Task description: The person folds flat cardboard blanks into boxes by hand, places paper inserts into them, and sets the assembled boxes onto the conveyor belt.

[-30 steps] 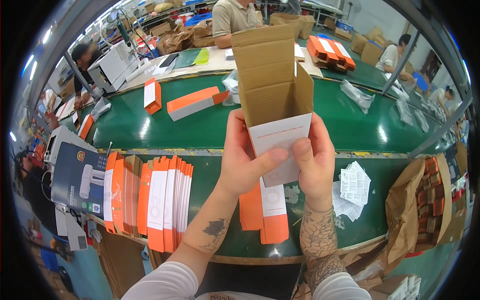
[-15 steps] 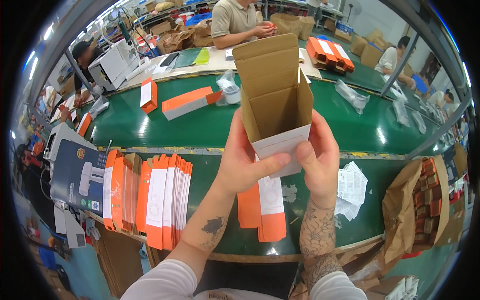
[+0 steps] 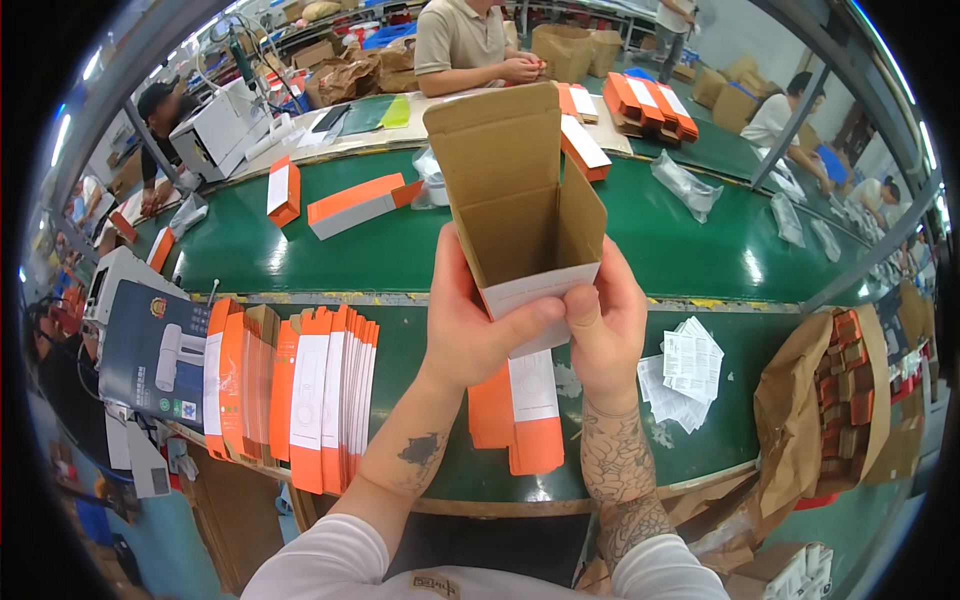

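Observation:
Both hands grip an open cardboard box point(image 3: 510, 225), brown inside and white on its near side. Its tall flap stands up at the back. My left hand point(image 3: 460, 320) wraps its left side, my right hand point(image 3: 612, 320) its right, and both thumbs press on the white front panel, close together. What is at the bottom of the box cannot be made out. Under the hands, flattened orange-and-white cartons point(image 3: 537, 455) lie on the green bench. To the right of my right forearm is a pile of printed paper leaflets point(image 3: 688, 375).
Flat orange-and-white cartons point(image 3: 325, 400) stand in a row at left, beside a dark printed box point(image 3: 150, 350). Beyond the bench runs a green conveyor point(image 3: 330, 265) with an orange-and-white box point(image 3: 360, 205) and plastic-wrapped parts point(image 3: 685, 185). A brown paper sack point(image 3: 790, 400) stands at right. People work across.
The box and both hands have shifted slightly left in the picture. My thumbs are closer together on the front panel. Both hands keep their hold.

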`<state>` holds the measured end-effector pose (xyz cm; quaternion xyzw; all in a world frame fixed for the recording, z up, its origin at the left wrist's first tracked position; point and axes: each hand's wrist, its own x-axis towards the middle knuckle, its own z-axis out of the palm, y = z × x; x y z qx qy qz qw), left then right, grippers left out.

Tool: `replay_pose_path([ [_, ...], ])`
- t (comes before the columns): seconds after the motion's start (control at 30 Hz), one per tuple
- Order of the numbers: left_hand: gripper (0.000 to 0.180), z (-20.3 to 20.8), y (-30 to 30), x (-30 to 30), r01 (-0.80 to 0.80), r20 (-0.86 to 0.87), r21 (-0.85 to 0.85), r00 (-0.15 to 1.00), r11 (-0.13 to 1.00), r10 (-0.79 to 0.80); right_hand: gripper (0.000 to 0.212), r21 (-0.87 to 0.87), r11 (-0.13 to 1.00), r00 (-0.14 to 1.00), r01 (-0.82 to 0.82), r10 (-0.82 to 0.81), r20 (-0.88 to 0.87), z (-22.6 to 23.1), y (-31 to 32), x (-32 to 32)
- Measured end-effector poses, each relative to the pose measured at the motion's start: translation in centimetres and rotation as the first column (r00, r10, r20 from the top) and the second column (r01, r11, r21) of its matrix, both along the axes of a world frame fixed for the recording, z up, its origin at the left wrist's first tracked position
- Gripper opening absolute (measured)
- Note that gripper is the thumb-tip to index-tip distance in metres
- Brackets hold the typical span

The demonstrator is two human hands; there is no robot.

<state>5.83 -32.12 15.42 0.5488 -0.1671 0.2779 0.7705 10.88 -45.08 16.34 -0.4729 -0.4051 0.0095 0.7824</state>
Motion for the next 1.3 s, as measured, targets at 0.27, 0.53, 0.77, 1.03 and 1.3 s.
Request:
replay_pose_path([
  [0.27,0.078,0.0,0.5,-0.6,-0.019,0.029,0.045,0.999,0.999,0.017,0.076,0.056,0.998,0.999,-0.038,0.038,-0.01,-0.3,0.4,-0.7],
  [0.53,0.074,-0.3,0.2,0.5,0.078,-0.031,0.02,0.997,0.997,-0.077,0.076,-0.011,1.0,1.0,0.028,-0.028,0.003,-0.5,0.0,0.5],
  [0.77,0.072,0.0,-0.2,0.6,0.038,-0.02,0.022,0.999,0.999,-0.037,0.073,-0.047,0.997,0.996,0.058,-0.055,0.065,-0.2,-0.3,0.8],
  [1.03,0.074,-0.2,-0.4,0.7,0.006,-0.026,0.027,1.0,1.0,-0.005,0.073,-0.074,0.994,0.994,0.075,-0.068,0.083,-0.3,-0.5,1.0],
  [1.3,0.077,-0.5,-0.1,0.9,-0.004,-0.011,0.023,1.0,1.0,0.004,0.073,-0.109,0.992,0.993,0.065,-0.053,0.108,-0.1,-0.7,1.0],
])
